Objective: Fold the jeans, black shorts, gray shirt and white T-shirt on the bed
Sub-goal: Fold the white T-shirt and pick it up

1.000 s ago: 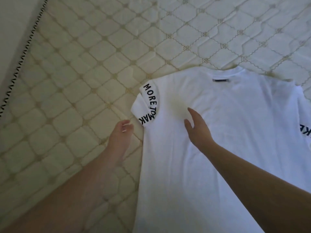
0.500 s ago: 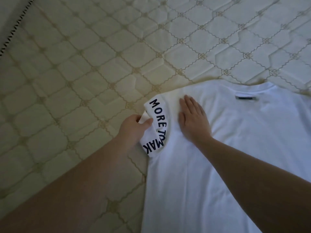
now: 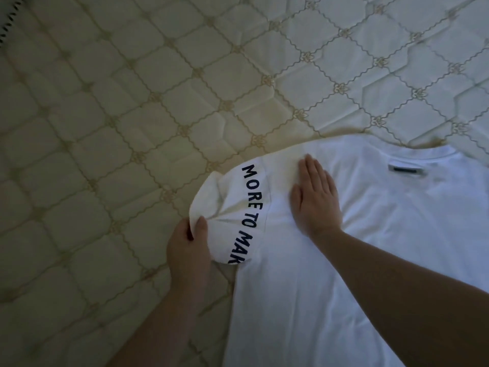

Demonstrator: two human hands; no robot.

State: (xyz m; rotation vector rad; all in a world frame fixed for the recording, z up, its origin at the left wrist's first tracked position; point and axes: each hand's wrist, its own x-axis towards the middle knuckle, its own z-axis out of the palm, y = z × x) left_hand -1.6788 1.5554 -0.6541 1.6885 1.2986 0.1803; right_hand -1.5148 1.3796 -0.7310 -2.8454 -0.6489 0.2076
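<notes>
The white T-shirt (image 3: 370, 247) lies flat on the bed (image 3: 132, 128), collar and dark neck label toward the far side. Its left sleeve (image 3: 227, 205) carries black lettering that reads "MORE TO MAK". My left hand (image 3: 189, 245) pinches the edge of that sleeve between thumb and fingers and holds it stretched out to the left. My right hand (image 3: 315, 197) lies flat, fingers together, on the shirt's shoulder just right of the sleeve seam. The jeans, black shorts and gray shirt are out of view.
The bed's surface is a cream quilted mattress with a gold diamond pattern, which fills the view left of and beyond the shirt. A dark zigzag trim (image 3: 8, 27) marks the mattress edge at the top left corner.
My left hand went from open beside the shirt to gripping the sleeve and pulling it out leftward. My right hand came down flat onto the shoulder.
</notes>
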